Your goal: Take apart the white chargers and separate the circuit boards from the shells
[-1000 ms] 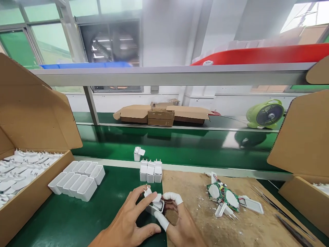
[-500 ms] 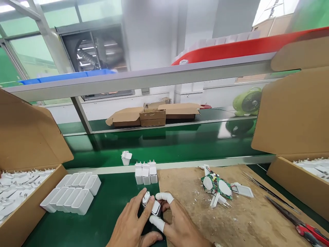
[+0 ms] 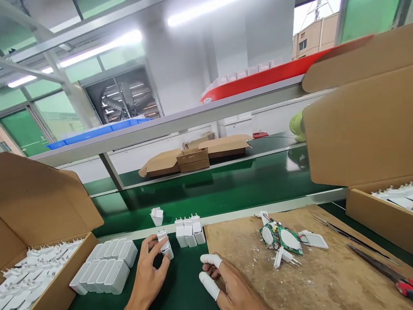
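My left hand [image 3: 146, 275] grips a white charger plug [image 3: 165, 246] upright on the green mat, just left of a row of three standing white chargers [image 3: 189, 231]. One more charger [image 3: 157, 216] stands alone on the conveyor edge behind. My right hand [image 3: 222, 282], with white finger cots on thumb and forefinger, rests empty at the edge of the brown work board [image 3: 322, 275], fingers loosely apart.
Several empty white shells [image 3: 105, 265] lie in rows left of my left hand. Open cardboard boxes of white parts stand at left [image 3: 38, 241] and right [image 3: 380, 215]. Green circuit boards [image 3: 282, 239], loose plug parts, tweezers [image 3: 351, 237] and red-handled cutters [image 3: 403, 286] lie on the board.
My hands have come apart. The left hand carried the charger left and forward toward the row of three; the right hand let go and stayed back. The view tilted upward.
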Action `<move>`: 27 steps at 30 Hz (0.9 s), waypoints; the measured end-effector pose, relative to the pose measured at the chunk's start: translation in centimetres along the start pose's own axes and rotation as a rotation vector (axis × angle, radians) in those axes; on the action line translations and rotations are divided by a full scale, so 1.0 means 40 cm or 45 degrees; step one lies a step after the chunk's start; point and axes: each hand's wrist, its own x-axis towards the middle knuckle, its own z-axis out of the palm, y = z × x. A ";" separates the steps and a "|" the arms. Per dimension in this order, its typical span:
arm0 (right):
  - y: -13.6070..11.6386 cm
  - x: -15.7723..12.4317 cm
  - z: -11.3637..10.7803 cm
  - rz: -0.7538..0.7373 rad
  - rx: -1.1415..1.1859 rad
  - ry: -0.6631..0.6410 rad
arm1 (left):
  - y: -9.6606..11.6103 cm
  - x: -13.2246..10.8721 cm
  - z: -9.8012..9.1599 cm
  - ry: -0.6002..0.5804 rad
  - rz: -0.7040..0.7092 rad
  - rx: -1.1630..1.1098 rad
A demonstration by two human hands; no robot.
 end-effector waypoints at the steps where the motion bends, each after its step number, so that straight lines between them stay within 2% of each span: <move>1: 0.000 -0.002 0.000 -0.019 -0.021 0.018 | -0.014 0.010 0.004 -0.028 -0.030 -0.040; 4: 0.012 -0.002 0.007 -0.145 -0.092 0.066 | -0.032 0.029 0.026 -0.065 -0.051 -0.132; 8: 0.041 0.000 0.024 -0.286 -0.219 0.137 | -0.022 0.027 0.059 -0.105 -0.032 -0.243; 10: 0.050 -0.006 0.029 -0.316 -0.310 0.178 | -0.016 0.018 0.062 -0.105 -0.029 -0.324; 12: 0.052 -0.013 0.029 -0.350 -0.390 0.182 | -0.012 0.012 0.045 -0.064 -0.048 -0.347; 15: 0.045 -0.021 0.020 -0.421 -0.472 0.164 | 0.003 0.017 -0.027 0.019 -0.102 -0.204; 19: 0.021 -0.028 0.003 -0.481 -0.433 0.037 | 0.017 0.040 -0.187 0.190 -0.182 0.061; 21: 0.012 -0.031 -0.001 -0.490 -0.400 0.035 | -0.006 0.045 -0.270 0.278 -0.214 0.197; 22: 0.010 -0.032 -0.002 -0.494 -0.387 0.039 | -0.029 0.041 -0.306 0.271 -0.199 0.292; 24: 0.008 -0.031 0.000 -0.497 -0.365 0.020 | -0.089 0.019 -0.363 0.123 -0.113 0.540; 27: 0.007 -0.026 0.004 -0.487 -0.368 -0.060 | -0.175 -0.040 -0.393 -0.159 0.031 0.857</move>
